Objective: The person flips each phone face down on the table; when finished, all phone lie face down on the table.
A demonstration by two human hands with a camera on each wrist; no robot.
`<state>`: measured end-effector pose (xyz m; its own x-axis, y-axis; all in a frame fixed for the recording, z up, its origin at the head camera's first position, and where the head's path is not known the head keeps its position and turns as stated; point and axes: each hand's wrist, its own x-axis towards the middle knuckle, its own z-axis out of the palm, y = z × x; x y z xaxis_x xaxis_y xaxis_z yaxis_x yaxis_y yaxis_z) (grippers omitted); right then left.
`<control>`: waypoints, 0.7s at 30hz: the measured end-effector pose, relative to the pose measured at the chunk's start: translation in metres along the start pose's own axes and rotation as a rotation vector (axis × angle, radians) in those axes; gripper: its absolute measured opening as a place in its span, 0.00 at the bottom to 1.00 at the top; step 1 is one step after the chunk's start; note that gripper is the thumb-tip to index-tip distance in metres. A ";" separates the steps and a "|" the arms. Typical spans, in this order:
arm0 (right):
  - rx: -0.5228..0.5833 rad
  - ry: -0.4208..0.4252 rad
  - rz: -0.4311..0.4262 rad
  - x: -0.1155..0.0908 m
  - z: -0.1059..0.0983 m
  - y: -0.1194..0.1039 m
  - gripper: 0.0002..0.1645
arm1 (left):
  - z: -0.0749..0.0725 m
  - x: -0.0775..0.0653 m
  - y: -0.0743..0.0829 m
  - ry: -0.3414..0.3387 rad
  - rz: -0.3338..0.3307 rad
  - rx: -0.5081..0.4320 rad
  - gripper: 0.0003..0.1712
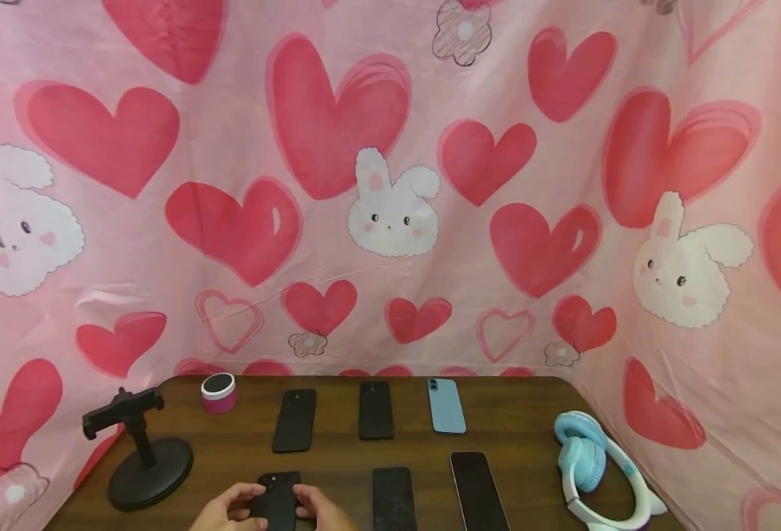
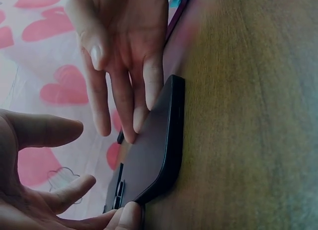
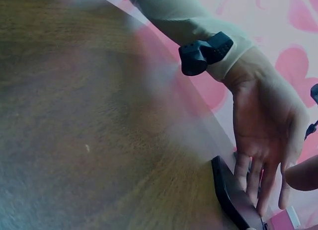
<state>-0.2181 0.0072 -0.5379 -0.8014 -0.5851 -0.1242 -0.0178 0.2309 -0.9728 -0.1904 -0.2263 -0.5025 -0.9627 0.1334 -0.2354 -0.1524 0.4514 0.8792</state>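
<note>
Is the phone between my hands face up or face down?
Face down: the phone shows its rear camera lenses on top.

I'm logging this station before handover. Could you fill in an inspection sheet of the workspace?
Surface: brown wood-grain table.
Job's things: handled phone, black, back showing.
Clutter: two black phones, blue phone, two dark phones, stand, headphones, pink cylinder.
Hands: left hand and right hand at opposite sides of the handled phone, both touching it.
Cables: nothing seen.
Surroundings: pink cloth printed with hearts and rabbits.
</note>
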 end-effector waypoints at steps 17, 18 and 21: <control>0.061 -0.064 -0.292 -0.035 -0.034 -0.051 0.45 | 0.022 -0.004 0.048 0.229 0.160 0.022 0.45; 0.046 -0.062 -0.308 -0.036 -0.038 -0.053 0.45 | 0.024 -0.004 0.053 0.233 0.188 0.009 0.45; 0.015 -0.048 -0.340 -0.037 -0.051 -0.057 0.43 | 0.033 -0.002 0.069 0.244 0.277 -0.044 0.43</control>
<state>-0.2177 0.0556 -0.4675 -0.7223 -0.6623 0.1990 -0.2699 0.0050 -0.9629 -0.1912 -0.1663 -0.4555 -0.9929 0.0284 0.1154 0.1173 0.3884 0.9140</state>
